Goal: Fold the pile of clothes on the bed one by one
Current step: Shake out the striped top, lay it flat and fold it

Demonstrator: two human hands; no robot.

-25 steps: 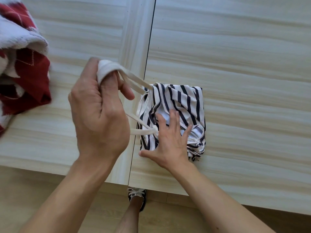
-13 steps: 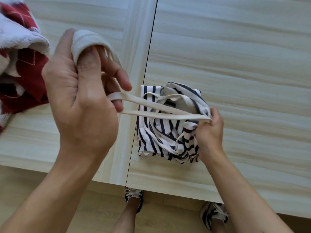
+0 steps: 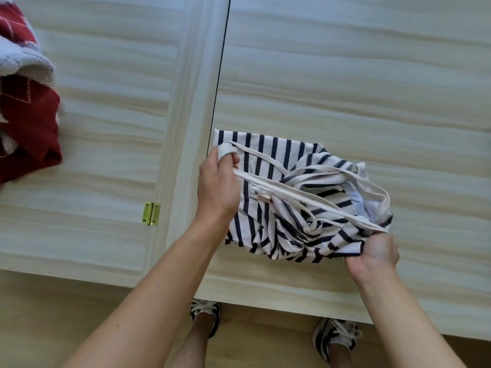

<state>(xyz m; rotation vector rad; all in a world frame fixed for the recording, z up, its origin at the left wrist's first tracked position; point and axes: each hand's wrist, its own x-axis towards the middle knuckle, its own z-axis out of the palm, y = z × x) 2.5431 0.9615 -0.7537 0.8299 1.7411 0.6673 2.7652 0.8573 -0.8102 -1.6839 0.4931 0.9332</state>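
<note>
A white cloth piece with dark stripes (image 3: 268,166) and long cream straps (image 3: 297,197) lies crumpled on the pale wooden bed platform (image 3: 345,75), right of the centre seam. My left hand (image 3: 216,187) sits at its left edge, fingers curled round the looped ends of the straps. My right hand (image 3: 372,254) grips the bunched lower right corner of the striped cloth near the platform's front edge. The straps run taut across the cloth between the two hands.
A red and white knitted garment (image 3: 24,102) is heaped at the far left edge. A brass hinge (image 3: 151,213) sits on the left panel near the seam. The front edge of the platform runs just before my sneakers (image 3: 336,338) on the wooden floor.
My left hand has come down from above the left panel to the cloth's left edge, still holding the straps. The striped cloth has spread wider, and my right hand has shifted right and nearer.
</note>
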